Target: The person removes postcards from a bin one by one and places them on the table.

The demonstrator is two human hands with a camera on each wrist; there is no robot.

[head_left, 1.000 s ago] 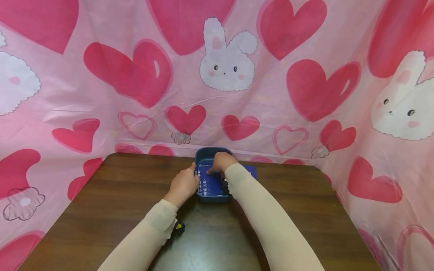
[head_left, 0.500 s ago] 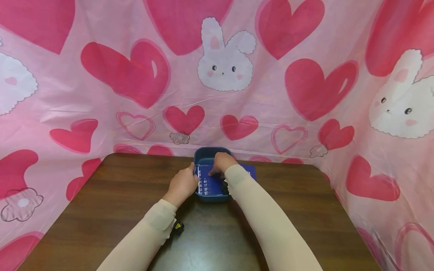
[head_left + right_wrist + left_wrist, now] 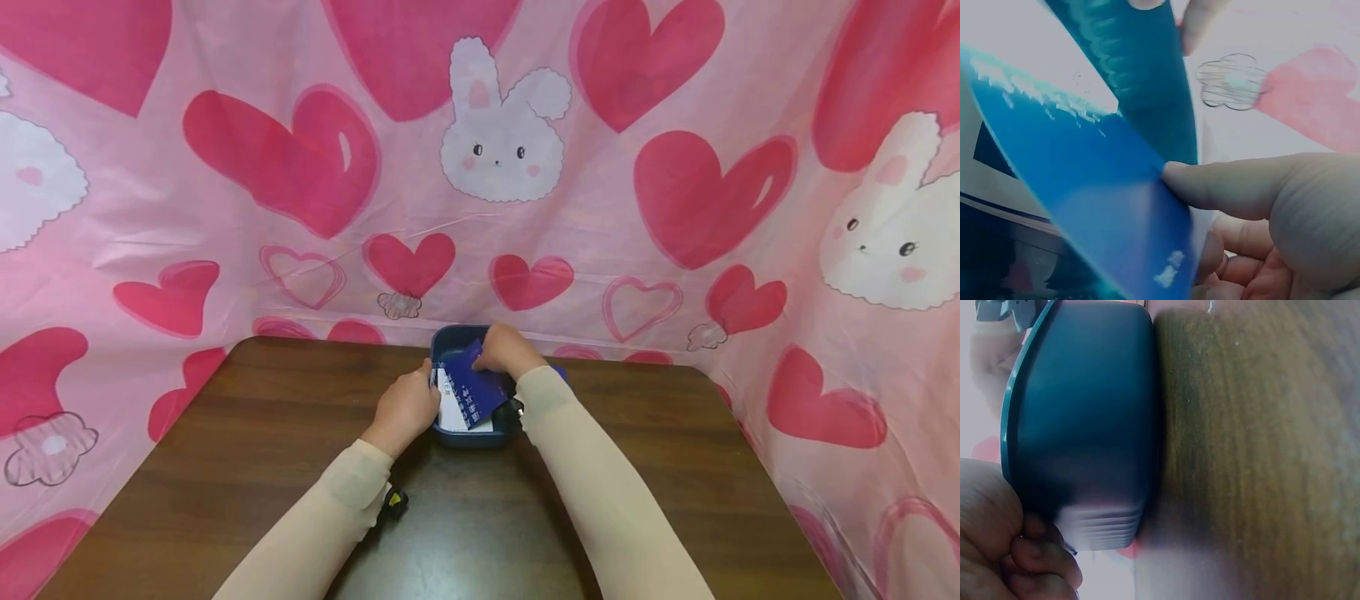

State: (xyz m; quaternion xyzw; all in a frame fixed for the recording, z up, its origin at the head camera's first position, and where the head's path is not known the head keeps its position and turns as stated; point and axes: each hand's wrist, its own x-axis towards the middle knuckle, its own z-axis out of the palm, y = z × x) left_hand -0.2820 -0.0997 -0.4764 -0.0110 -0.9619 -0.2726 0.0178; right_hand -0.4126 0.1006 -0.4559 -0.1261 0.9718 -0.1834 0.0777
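The left hand grips the rim of a rounded dark-teal plastic bin on the brown wood-grain bench; the right hand pinches a flat blue white-lettered card, angled over white paper inside the bin

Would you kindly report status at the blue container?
Left hand holding blue container. Right hand pinching blue card, tilted over white sheet. No obstruction visible.

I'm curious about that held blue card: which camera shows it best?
The right wrist view: the blue card fills much of it, pinched by the right hand. The head view shows it small, partly covered by the hand. The left wrist view doesn't show it.
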